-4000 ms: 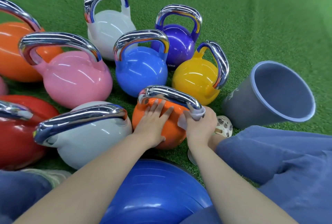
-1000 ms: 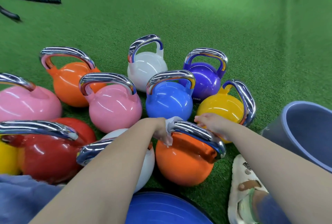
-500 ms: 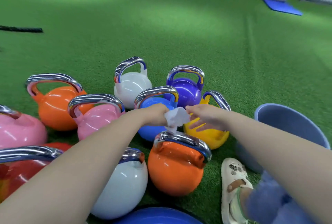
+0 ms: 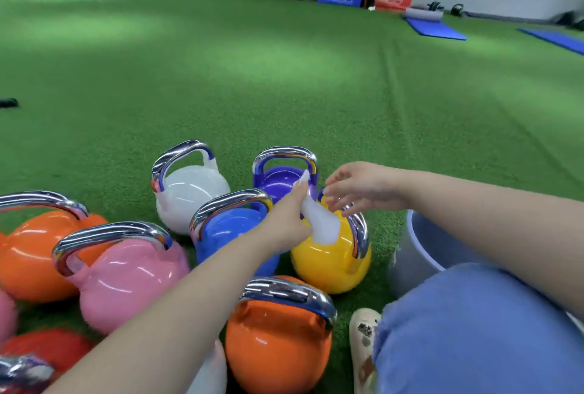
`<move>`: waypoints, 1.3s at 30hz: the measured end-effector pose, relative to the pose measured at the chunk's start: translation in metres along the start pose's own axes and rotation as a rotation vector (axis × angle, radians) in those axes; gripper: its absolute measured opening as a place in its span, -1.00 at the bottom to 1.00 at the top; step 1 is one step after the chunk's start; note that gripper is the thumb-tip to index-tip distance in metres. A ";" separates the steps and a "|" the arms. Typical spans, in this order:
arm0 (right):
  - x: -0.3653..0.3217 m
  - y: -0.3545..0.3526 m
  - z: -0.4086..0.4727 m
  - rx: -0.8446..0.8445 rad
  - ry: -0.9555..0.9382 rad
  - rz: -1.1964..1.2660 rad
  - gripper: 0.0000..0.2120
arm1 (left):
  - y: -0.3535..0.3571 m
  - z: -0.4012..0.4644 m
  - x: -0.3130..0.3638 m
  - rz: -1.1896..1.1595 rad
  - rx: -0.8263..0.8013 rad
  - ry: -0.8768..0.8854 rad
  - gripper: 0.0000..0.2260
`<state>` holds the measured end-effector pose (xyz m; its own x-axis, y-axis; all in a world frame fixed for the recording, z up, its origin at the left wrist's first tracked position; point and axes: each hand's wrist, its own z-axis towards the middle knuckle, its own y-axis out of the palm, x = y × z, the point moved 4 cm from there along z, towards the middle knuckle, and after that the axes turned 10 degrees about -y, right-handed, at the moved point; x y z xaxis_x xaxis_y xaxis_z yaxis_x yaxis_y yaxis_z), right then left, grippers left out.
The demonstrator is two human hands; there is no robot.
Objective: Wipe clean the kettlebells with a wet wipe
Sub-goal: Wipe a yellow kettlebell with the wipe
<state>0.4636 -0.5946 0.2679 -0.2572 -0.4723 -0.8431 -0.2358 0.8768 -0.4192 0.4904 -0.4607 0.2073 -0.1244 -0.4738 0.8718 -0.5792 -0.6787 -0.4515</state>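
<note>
The fingers of our left hand [image 4: 289,220] are curled around the wet wipe [image 4: 317,223], gripping it in the air above the cluster of kettlebells. The wipe hangs as a crumpled white sheet with a narrow tip pointing toward 12 o'clock. The fingers of our right hand [image 4: 363,188] are spread and relaxed, holding nothing, just at 3 o'clock of the wipe; we cannot tell whether the fingertips touch it.

The wipe is seen in front of the yellow kettlebell [image 4: 330,262] and overlaps its upper body. At 6 o'clock of the yellow one stands the near orange kettlebell [image 4: 278,344], upright on the green turf [image 4: 284,77]. At 9 o'clock of the yellow one is the blue kettlebell [image 4: 227,229], partly covered by our left forearm. The purple kettlebell [image 4: 281,178] stands at 12 o'clock of the wipe, and the white kettlebell [image 4: 189,191] at 10 o'clock of it. The pink kettlebell [image 4: 126,276] and a second orange kettlebell [image 4: 31,254] stand at 9 o'clock of the group. A red kettlebell [image 4: 44,352] sits at 7 o'clock, blurred.

A grey-blue bucket [image 4: 414,254] stands at 3 o'clock of the yellow kettlebell, partly hidden by our blue-clad knee [image 4: 480,324]. A light shoe [image 4: 363,346] rests on the turf beside the near orange kettlebell.
</note>
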 end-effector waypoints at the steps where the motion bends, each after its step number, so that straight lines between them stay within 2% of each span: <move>1: 0.012 -0.005 0.001 0.036 -0.008 0.052 -0.95 | 0.006 0.008 0.001 -0.008 -0.005 -0.007 -0.17; 5: 0.061 -0.015 0.004 0.154 0.037 0.359 -0.90 | 0.034 0.031 0.001 -0.111 -0.071 -0.039 -0.08; 8: 0.094 -0.016 0.001 0.247 0.114 0.584 -0.74 | 0.051 0.043 -0.008 -0.165 -0.077 -0.080 -0.05; 11: 0.120 -0.010 -0.004 0.247 0.169 0.698 -0.61 | 0.059 0.047 -0.011 -0.222 -0.047 -0.129 -0.11; 14: 0.137 0.000 -0.006 0.214 0.184 0.783 -0.59 | 0.068 0.051 -0.011 -0.216 -0.039 -0.153 -0.15; 19: 0.140 0.005 0.000 0.357 0.016 0.799 -0.83 | 0.082 0.047 -0.005 -0.035 -0.071 -0.139 -0.16; 22: 0.143 -0.002 0.000 0.542 -0.052 0.744 -0.81 | 0.087 0.045 -0.004 0.054 -0.084 -0.132 -0.16; 26: 0.147 -0.013 -0.001 0.683 -0.151 0.624 -0.84 | 0.092 0.042 -0.004 0.058 -0.066 -0.145 -0.14; 31: 0.160 -0.019 0.001 0.730 -0.144 0.646 -0.95 | 0.089 0.049 -0.016 -0.177 0.076 -0.271 -0.13; 35: 0.171 -0.019 0.006 0.728 -0.059 0.598 -0.92 | 0.086 0.058 -0.029 -0.455 0.138 -0.462 -0.16; 39: 0.172 -0.030 0.011 0.748 -0.085 0.498 -0.85 | 0.082 0.070 -0.030 -0.616 0.155 -0.503 -0.20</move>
<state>0.4367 -0.7012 0.1313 -0.0894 -0.0401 -0.9952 0.5628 0.8223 -0.0837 0.5030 -0.5411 0.1312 0.5792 -0.1605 0.7992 -0.3026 -0.9527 0.0280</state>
